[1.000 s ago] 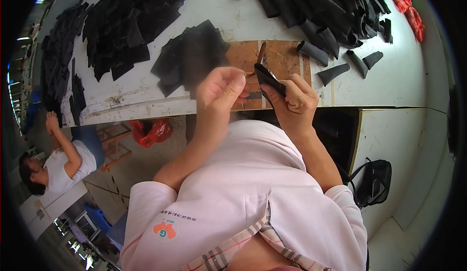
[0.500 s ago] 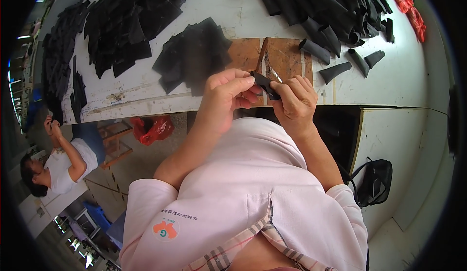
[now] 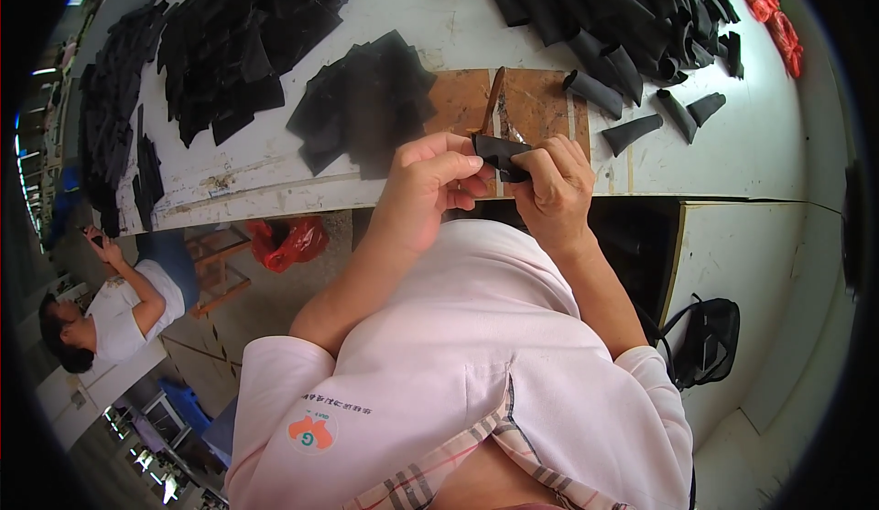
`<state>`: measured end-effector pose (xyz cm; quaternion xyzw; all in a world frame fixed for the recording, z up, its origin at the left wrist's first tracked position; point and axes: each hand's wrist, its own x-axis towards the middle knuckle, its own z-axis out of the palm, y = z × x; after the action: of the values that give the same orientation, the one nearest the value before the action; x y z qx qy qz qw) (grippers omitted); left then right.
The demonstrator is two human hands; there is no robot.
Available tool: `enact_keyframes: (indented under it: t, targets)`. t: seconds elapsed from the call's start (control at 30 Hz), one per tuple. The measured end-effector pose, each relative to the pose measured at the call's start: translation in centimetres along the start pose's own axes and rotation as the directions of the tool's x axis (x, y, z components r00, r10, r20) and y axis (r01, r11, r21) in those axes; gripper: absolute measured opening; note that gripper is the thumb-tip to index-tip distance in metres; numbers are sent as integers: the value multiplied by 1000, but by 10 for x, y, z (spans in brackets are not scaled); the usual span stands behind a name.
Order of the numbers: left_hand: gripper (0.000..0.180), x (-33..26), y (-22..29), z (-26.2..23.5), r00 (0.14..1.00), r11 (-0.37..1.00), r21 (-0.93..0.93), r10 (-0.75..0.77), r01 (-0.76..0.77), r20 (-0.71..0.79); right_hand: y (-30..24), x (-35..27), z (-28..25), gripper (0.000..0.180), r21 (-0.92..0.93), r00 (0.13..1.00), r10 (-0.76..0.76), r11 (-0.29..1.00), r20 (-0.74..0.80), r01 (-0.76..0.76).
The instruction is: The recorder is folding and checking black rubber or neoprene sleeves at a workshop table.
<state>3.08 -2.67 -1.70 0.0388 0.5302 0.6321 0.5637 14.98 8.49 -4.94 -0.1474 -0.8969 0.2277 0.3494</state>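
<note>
Between my two hands, just over the table's front edge, is a small black fabric piece point(image 3: 500, 155), partly curled. My left hand point(image 3: 428, 179) pinches its left end between thumb and fingers. The fingers of my right hand point(image 3: 557, 180) are closed round its right end. Beyond my fingers lies a worn brown board point(image 3: 552, 98), with a thin brown stick point(image 3: 495, 98) slanting over it. A shiny metal bit shows by my right fingertips, too small to name. To the left of the board is a stack of flat black fabric pieces point(image 3: 357, 107).
Larger heaps of black pieces point(image 3: 247, 43) cover the table's far left. Black tubes point(image 3: 632, 25) pile at the far right, with several loose ones point(image 3: 632, 133) nearer. A red plastic bag point(image 3: 288, 243) and a seated co-worker point(image 3: 128, 304) are at left; a black bag point(image 3: 707, 341) is at right.
My right hand has shifted slightly left and up. The black fabric piece has turned, and more of its surface shows between my hands.
</note>
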Motion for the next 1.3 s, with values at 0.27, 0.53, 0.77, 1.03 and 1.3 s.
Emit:
enact_keyframes:
  t: [0.27, 0.53, 0.77, 1.03, 1.3]
  targets:
    - [20, 0, -2, 0, 999, 999, 46, -14, 15, -30, 2, -2, 1, 26, -5, 1000, 4, 1000, 6, -4]
    - [16, 1, -4, -1, 999, 999, -24, -26, 26, -25, -3, -4, 4, 31, 122, 979, 195, 975, -53, -187]
    - [16, 1, -8, -1, 999, 999, -13, -50, 50, -8, -3, -4, 6, 30, 51, 994, 101, 994, -38, -99]
    - [12, 3, -9, -4, 994, 994, -49, -103, 102, -20, 1, -4, 6, 24, -117, 994, -110, 987, -22, 107]
    - [11, 15, -19, -7, 993, 995, 38, -89, 92, -74, 4, 4, 4, 22, -192, 936, -351, 919, -2, 344]
